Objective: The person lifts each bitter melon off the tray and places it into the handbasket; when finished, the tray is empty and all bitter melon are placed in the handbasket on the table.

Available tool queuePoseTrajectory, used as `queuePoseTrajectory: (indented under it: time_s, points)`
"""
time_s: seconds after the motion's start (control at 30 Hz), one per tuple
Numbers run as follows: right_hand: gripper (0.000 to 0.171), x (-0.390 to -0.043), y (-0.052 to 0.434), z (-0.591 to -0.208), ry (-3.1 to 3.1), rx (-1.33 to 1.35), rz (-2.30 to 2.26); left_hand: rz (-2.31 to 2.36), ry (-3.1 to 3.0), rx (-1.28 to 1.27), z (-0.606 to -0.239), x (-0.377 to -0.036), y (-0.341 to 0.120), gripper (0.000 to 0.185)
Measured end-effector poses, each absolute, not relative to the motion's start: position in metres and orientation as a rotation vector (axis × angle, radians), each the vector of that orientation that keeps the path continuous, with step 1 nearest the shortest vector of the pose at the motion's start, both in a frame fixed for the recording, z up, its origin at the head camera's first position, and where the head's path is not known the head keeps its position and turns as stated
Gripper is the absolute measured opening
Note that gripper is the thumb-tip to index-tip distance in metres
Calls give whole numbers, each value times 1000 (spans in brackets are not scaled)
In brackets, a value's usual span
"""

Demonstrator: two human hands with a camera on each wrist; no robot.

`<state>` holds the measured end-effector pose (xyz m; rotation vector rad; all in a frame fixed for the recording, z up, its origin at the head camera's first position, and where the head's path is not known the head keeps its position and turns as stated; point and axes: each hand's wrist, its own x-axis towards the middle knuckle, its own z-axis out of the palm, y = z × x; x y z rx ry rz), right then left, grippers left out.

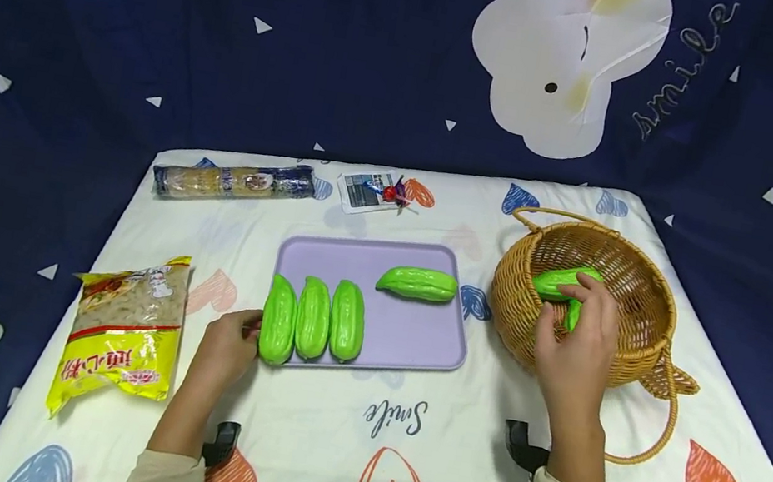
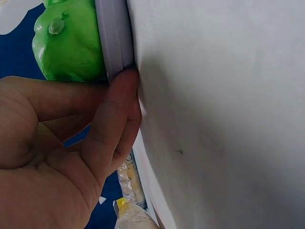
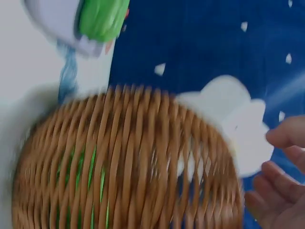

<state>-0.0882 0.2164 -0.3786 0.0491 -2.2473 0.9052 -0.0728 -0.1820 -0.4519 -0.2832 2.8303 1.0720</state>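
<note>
My left hand (image 1: 225,346) is at the left end of a lilac tray (image 1: 409,337), and the left wrist view shows thumb and fingers pinching its rim (image 2: 114,43). Three green, ridged, vegetable-shaped pieces (image 1: 313,318) stand side by side at the tray's left. Another green piece (image 1: 418,283) lies crosswise at its upper right. Over the mouth of a wicker basket (image 1: 512,286) hovers my right hand (image 1: 582,348), fingers parted and holding nothing in the right wrist view. Below it, green pieces (image 1: 554,283) lie inside the basket, partly covered by the hand.
A yellow bag of pasta (image 1: 124,334) lies left of my left hand. Behind the tray are a long pack of noodles (image 1: 236,182) and a small packet (image 1: 367,192) with a red and blue trinket. The basket's handle (image 1: 665,420) hangs down at its front right.
</note>
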Motion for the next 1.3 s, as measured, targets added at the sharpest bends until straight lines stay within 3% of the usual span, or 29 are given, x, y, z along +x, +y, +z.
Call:
queuePoseTrajectory:
  time_s: [0.53,0.87,1.3]
  points:
    - [41,-88,109,-420,-2756,788,809,1076,2824,-283,-454,-72,-181,35]
    - [52,-89,82,-437,-2865,867,835,1071,2826,-292,-452,-73,-181,36]
    - [49,-89,76,-451,-2913,885,810,1079,2816,-301,-451,-72,-181,36]
